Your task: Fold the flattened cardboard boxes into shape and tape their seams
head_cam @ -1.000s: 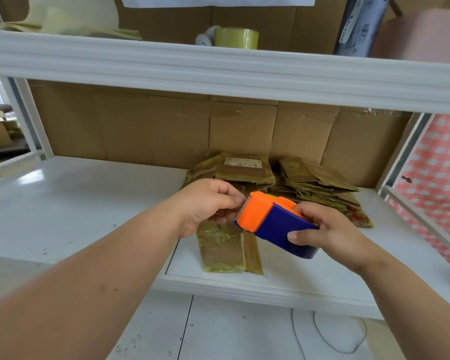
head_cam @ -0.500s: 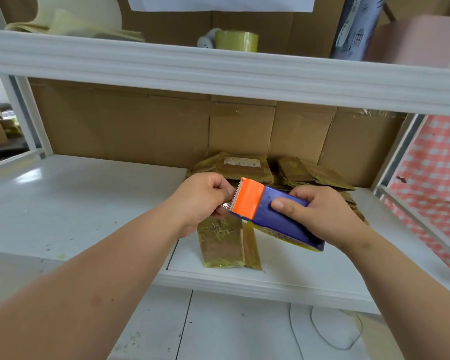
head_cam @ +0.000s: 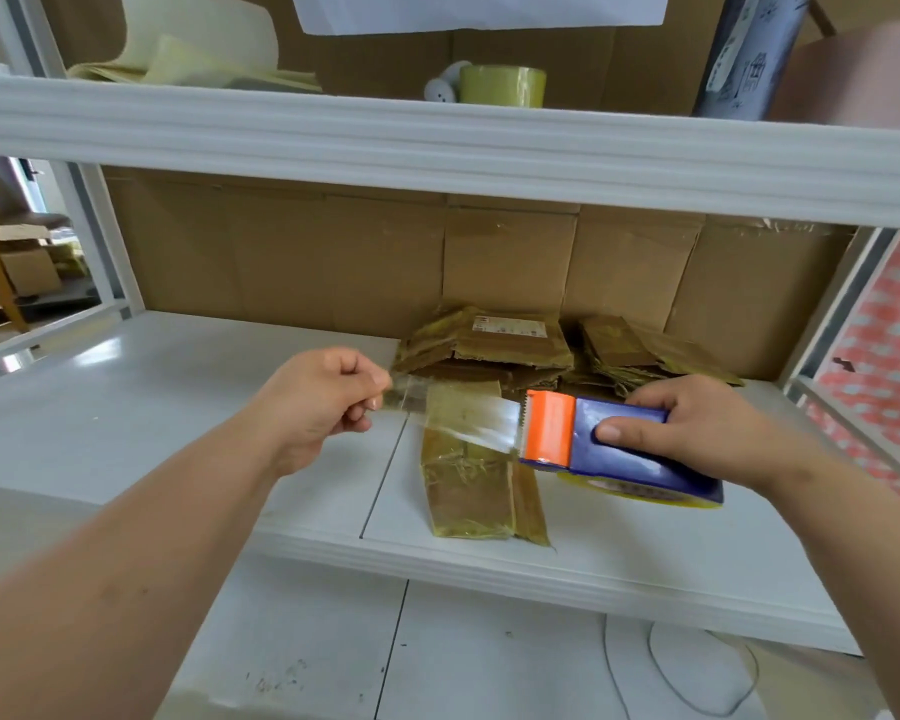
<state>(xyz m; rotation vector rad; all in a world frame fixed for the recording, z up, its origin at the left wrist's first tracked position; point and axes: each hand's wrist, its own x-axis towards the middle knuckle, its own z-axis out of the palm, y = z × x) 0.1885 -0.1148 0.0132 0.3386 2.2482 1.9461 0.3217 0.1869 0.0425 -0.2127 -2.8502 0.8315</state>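
My right hand (head_cam: 697,428) grips a blue tape dispenser (head_cam: 619,449) with an orange cutter head, held above the white shelf (head_cam: 178,407). A strip of clear tape (head_cam: 458,413) stretches from the cutter to my left hand (head_cam: 318,402), which pinches its free end. Below the tape lies a flattened, tape-covered cardboard box (head_cam: 468,485) near the shelf's front edge. A pile of more flattened boxes (head_cam: 515,345) sits behind it against the cardboard back wall.
An upper shelf beam (head_cam: 437,142) crosses overhead, with a yellow tape roll (head_cam: 502,85) and pale sheets (head_cam: 188,65) on top. A lower white surface (head_cam: 307,641) and a white cable (head_cam: 661,667) lie below. A red checked cloth (head_cam: 884,381) hangs at the right.
My left hand has moved left, drawing a length of clear tape out of the dispenser. My right hand has shifted right with the dispenser, which is now turned flatter.
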